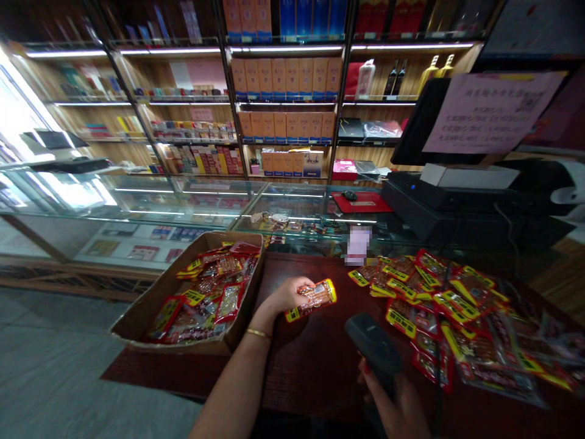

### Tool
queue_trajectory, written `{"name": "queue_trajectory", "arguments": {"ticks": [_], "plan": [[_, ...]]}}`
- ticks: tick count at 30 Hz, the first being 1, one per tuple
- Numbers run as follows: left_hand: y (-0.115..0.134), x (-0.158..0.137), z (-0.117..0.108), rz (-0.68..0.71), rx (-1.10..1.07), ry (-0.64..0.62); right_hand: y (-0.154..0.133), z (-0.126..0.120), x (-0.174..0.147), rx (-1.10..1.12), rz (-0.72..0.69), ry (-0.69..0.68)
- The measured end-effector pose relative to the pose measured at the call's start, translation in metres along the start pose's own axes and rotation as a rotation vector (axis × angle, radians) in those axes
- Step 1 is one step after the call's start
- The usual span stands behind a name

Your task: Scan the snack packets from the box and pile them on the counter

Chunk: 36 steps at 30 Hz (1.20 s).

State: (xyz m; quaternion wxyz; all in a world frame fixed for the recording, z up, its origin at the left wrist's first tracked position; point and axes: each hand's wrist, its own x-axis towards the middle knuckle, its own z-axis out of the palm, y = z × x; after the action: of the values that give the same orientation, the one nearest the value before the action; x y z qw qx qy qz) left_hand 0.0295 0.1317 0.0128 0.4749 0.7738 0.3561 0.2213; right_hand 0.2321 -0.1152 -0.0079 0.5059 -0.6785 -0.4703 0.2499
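Note:
My left hand (292,294) grips a small red and yellow snack packet (319,295) over the dark wooden counter (301,360), its printed side facing up. In my right hand (395,396) is a black handheld barcode scanner (375,344), its head angled toward the packet but apart from it. Left of my left hand stands an open cardboard box (233,341) holding many similar packets (214,280). A loose heap of packets (411,280) lies to the right, beyond the scanner.
A black point-of-sale terminal (457,201) with a paper sign (491,113) stands at the back right. Behind the counter run a glass display case (219,201) and lit shelves of boxed goods (286,79). A dark cable (439,341) crosses the heap. A red mat (365,204) carries a mouse.

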Motion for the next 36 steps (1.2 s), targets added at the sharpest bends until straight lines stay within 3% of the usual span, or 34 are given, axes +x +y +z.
{"name": "queue_trajectory", "arguments": {"ticks": [4,10,16,20,25,29,32,36], "plan": [[-0.005,0.002,0.001,-0.082,-0.030,0.006,-0.003,-0.001,0.008,0.009,0.140,-0.134],[-0.007,0.001,0.001,-0.087,-0.103,-0.053,-0.015,0.005,0.003,-0.026,0.158,-0.047],[-0.001,-0.003,0.000,-0.118,-0.115,-0.029,-0.011,0.005,0.005,-0.044,0.180,-0.069],[0.001,-0.001,0.001,-0.160,-0.135,0.060,0.008,0.007,0.010,0.198,0.259,-0.154],[0.002,0.007,0.006,-0.211,-0.511,0.187,0.026,0.008,0.015,0.626,0.386,-0.156],[0.003,0.007,0.027,-0.209,-0.753,0.266,0.025,0.008,0.016,0.784,0.422,-0.072],[0.011,0.010,0.053,-0.227,-0.841,0.257,0.015,0.012,0.015,0.822,0.423,0.022],[0.047,0.048,0.089,-0.229,-0.937,0.203,0.006,0.018,0.015,0.900,0.433,0.129]]}}
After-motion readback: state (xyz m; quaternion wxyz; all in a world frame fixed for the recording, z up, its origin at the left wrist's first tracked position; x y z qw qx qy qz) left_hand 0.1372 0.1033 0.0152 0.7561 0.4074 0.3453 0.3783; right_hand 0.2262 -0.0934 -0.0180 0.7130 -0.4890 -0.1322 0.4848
